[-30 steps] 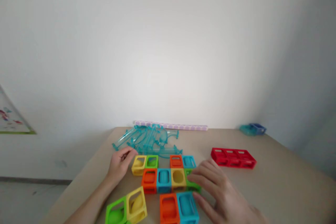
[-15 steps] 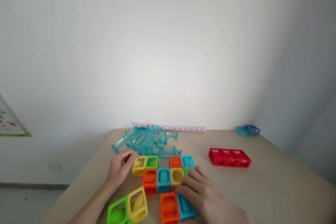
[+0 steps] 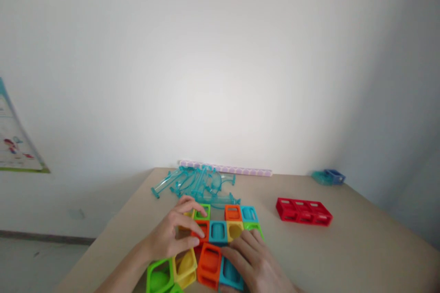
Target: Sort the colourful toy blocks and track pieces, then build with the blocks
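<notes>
Several coloured cube blocks form a joined group on the table, among them a blue block (image 3: 217, 232) in the middle row. My left hand (image 3: 180, 229) has its fingers spread over the left side of that group, by a red-orange block (image 3: 203, 230). Nearer me, my right hand (image 3: 249, 258) grips a blue block (image 3: 231, 274) that is joined to an orange block (image 3: 209, 260). This pair lies close in front of the group. A yellow block (image 3: 185, 265) and a green block (image 3: 160, 278) sit together below my left hand.
Clear teal track pieces (image 3: 202, 185) lie heaped behind the blocks, with a patterned purple strip (image 3: 227, 168) along the wall. To the right rests a red three-cell frame (image 3: 304, 212). Blue and teal pieces (image 3: 332, 177) are at the far right corner of the table (image 3: 360, 247).
My left hand has moved right, over the group, and its fingers have spread. My right hand has shifted the orange and blue pair left and tilted it. The view has turned slightly.
</notes>
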Demonstrator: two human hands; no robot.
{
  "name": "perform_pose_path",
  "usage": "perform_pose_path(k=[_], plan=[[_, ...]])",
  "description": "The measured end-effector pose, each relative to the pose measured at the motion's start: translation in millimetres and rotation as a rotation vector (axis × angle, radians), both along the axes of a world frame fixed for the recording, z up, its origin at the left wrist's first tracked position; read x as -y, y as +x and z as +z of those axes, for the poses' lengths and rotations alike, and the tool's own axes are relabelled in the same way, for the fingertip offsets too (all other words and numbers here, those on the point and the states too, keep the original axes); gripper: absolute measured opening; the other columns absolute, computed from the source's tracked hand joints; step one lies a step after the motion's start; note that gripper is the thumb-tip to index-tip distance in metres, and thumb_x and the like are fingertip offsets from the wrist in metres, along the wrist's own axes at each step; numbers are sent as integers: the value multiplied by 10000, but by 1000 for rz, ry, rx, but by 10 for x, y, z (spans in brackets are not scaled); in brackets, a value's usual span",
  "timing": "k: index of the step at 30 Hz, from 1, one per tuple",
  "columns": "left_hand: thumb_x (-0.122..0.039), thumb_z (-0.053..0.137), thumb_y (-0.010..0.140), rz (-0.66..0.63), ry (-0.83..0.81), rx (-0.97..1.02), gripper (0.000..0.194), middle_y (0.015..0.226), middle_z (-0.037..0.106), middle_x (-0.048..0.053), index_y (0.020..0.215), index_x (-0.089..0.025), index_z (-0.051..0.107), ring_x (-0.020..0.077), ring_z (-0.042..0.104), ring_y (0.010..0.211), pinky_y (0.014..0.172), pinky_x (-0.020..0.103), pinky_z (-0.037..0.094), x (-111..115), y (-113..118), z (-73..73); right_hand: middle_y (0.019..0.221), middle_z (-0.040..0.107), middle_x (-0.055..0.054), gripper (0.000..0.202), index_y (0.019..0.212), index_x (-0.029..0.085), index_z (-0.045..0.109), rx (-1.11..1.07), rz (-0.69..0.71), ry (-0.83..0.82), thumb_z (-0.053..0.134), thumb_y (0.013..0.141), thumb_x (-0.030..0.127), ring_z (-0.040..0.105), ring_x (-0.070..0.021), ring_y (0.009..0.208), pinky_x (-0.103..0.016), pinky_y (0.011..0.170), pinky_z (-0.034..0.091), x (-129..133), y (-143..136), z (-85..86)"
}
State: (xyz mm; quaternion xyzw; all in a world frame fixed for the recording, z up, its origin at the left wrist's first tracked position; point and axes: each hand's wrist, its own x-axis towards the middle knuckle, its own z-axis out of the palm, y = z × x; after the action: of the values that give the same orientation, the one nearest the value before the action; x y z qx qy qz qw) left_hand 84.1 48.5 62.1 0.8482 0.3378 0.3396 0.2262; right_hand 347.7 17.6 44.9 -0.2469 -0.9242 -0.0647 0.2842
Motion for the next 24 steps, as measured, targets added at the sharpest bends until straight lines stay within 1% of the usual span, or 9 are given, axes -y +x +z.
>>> perform_pose_path(k=[3, 4, 6, 8, 11, 15, 20, 24], plan=[[-509, 729, 679, -49, -21, -105, 265, 1398, 445, 38, 862, -323, 780, 349, 248, 1306, 1095, 531, 192, 1, -22, -10, 850, 636, -66, 427, 1089, 192, 603, -2, -26, 27, 551, 859, 548, 550, -223, 787, -343, 757, 413, -3, -49, -60], [-525, 749, 647, -60, -27, -148, 293, 1439, 405, 16, 879, -349, 775, 361, 199, 1334, 1102, 542, 172, -3, -30, -14, 846, 633, -64, 424, 1083, 195, 605, -7, -29, 34, 549, 860, 551, 548, -221, 781, -342, 753, 411, -6, -58, -74], [-532, 770, 609, -79, -40, -217, 329, 1465, 382, -10, 907, -391, 761, 370, 145, 1363, 1109, 554, 154, -13, -47, -21, 862, 633, -66, 425, 1086, 197, 602, -6, -30, 27, 544, 863, 554, 546, -222, 789, -346, 759, 408, -11, -65, -82], [-526, 773, 606, -100, -51, -243, 341, 1444, 419, -11, 925, -410, 752, 366, 150, 1370, 1113, 547, 164, -19, -59, -21, 886, 635, -70, 433, 1106, 198, 592, 8, -8, -8, 541, 864, 554, 544, -224, 808, -349, 773, 407, -19, -59, -64], [-516, 764, 628, -109, -63, -249, 301, 1378, 499, -2, 908, -405, 758, 348, 214, 1358, 1115, 513, 200, -13, -60, 2, 895, 632, -72, 459, 1123, 192, 577, 9, 54, -60, 521, 868, 569, 537, -225, 812, -354, 769, 409, -38, -40, -20], [-521, 752, 641, -109, -73, -246, 261, 1352, 528, 5, 864, -387, 771, 338, 266, 1342, 1106, 492, 229, 7, -50, 40, 920, 638, -84, 465, 1132, 183, 564, -18, 94, -101, 489, 884, 568, 537, -227, 821, -366, 789, 413, -58, -22, 4], [-514, 749, 650, -129, -63, -199, 270, 1342, 546, 15, 884, -382, 769, 337, 311, 1321, 1097, 488, 248, 4, -54, 39, 910, 652, -92, 469, 1147, 175, 569, -36, 54, -100, 493, 885, 556, 564, -247, 827, -381, 799, 430, -52, -26, -24], [-494, 759, 647, -125, -82, -204, 249, 1351, 545, 9, 870, -383, 769, 324, 311, 1332, 1105, 471, 238, -9, -63, 46, 915, 661, -107, 568, 1279, 146, 504, -16, 21, -38, 438, 904, 567, 599, -256, 807, -393, 777, 467, -45, -22, -82]])
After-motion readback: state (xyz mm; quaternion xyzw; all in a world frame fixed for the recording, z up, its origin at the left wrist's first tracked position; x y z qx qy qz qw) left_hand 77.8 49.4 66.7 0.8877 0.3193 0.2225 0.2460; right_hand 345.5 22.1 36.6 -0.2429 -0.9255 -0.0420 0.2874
